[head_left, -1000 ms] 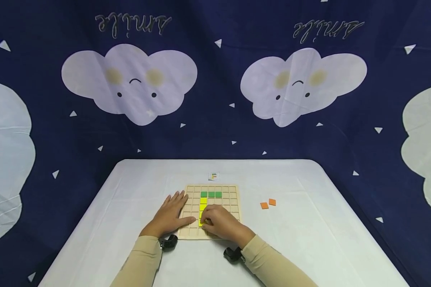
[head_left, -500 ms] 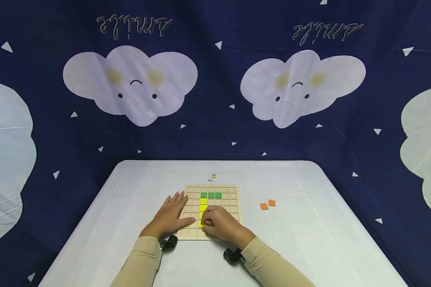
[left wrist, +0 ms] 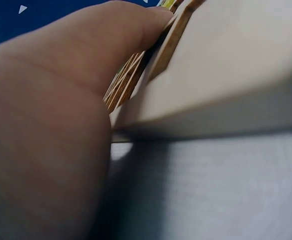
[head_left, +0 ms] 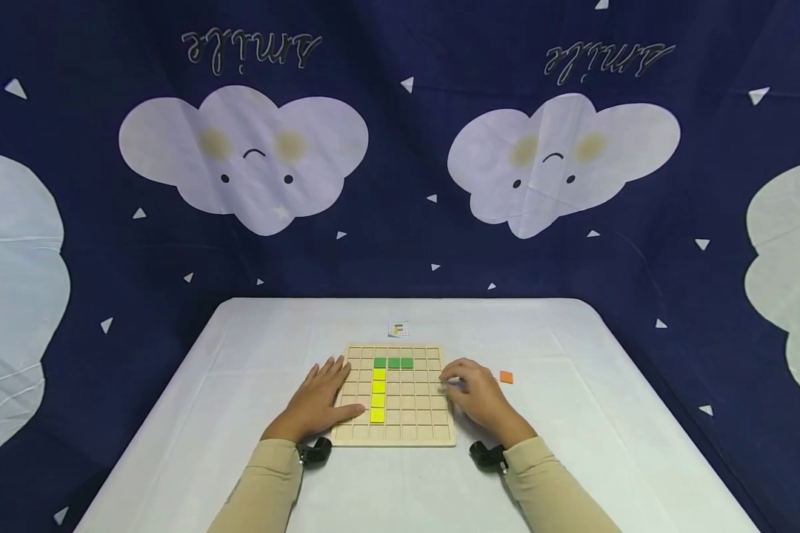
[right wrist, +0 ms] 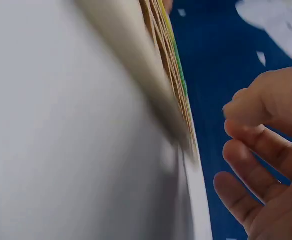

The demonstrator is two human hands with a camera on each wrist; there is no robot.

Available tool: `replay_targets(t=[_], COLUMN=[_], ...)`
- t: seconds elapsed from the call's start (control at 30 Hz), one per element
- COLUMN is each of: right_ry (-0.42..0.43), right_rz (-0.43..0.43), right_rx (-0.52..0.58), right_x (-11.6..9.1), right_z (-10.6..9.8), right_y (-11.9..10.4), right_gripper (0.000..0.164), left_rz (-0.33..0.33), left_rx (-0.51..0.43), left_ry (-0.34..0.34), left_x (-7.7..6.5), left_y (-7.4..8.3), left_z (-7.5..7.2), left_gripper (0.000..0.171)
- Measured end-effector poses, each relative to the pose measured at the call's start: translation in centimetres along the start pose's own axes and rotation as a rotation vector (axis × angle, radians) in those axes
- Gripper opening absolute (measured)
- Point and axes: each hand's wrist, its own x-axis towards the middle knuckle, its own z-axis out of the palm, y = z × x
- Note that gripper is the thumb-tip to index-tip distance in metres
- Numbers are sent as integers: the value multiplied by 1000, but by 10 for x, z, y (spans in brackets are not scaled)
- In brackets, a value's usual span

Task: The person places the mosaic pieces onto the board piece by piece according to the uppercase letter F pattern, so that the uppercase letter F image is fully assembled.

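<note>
A wooden grid board point(head_left: 413, 434) lies on the table. Its cells hold a row of three green tiles point(head_left: 393, 363), with a column of yellow tiles point(head_left: 378, 387) running down from the left one. My left hand point(head_left: 316, 400) rests on the board's left side, fingers spread, thumb reaching toward the yellow column; in the left wrist view the thumb point(left wrist: 130, 25) lies along the board's edge. Over the board's right edge is my right hand point(head_left: 480, 392), its fingers loosely bent and no tile showing between them in the right wrist view. One orange tile point(head_left: 506, 377) lies just beyond that hand.
A small printed card point(head_left: 398, 329) with a coloured pattern lies behind the board. The white table point(head_left: 293, 326) ends at a dark blue cloth backdrop point(head_left: 400, 163) with clouds. Each wrist wears a black camera point(head_left: 316, 451).
My right hand has left the lowest yellow tile and moved right to the board's edge. It now hides the nearer orange tile. My left hand has stayed in place.
</note>
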Motion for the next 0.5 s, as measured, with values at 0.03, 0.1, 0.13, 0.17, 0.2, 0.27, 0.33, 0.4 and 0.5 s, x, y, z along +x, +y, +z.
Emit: replay_targets(t=[0.03, 0.1, 0.13, 0.17, 0.2, 0.27, 0.33, 0.4, 0.5], right_ry=[6, 10, 10, 11, 12, 15, 13, 8, -4], right_rz=[24, 62, 71, 81, 91, 107, 116, 121, 108], right_rx=[-20, -61, -83, -98, -114, -135, -137, -133, -130], right_x=[-3, -10, -13, -17, -20, -26, -31, -34, -35], right_z=[-7, -19, -25, -30, -35, -43, -49, -53, -55], right_y=[7, 21, 27, 33, 38, 46, 51, 54, 57], right_gripper=[24, 30, 32, 33, 33, 32, 30, 28, 26], left_rz=[1, 2, 2, 3, 2, 2, 3, 3, 6], left_rx=[-1, -3, -6, -6, -1, 1, 1, 3, 8], left_ry=[0, 2, 3, 5, 2, -1, -4, -4, -1], left_x=[0, 0, 0, 0, 1, 1, 1, 1, 2], left_y=[1, 1, 1, 1, 1, 0, -1, -2, -3], left_z=[-1, -2, -2, -2, -2, -1, 0, 2, 4], left_gripper=[101, 101, 101, 101, 101, 101, 101, 102, 103])
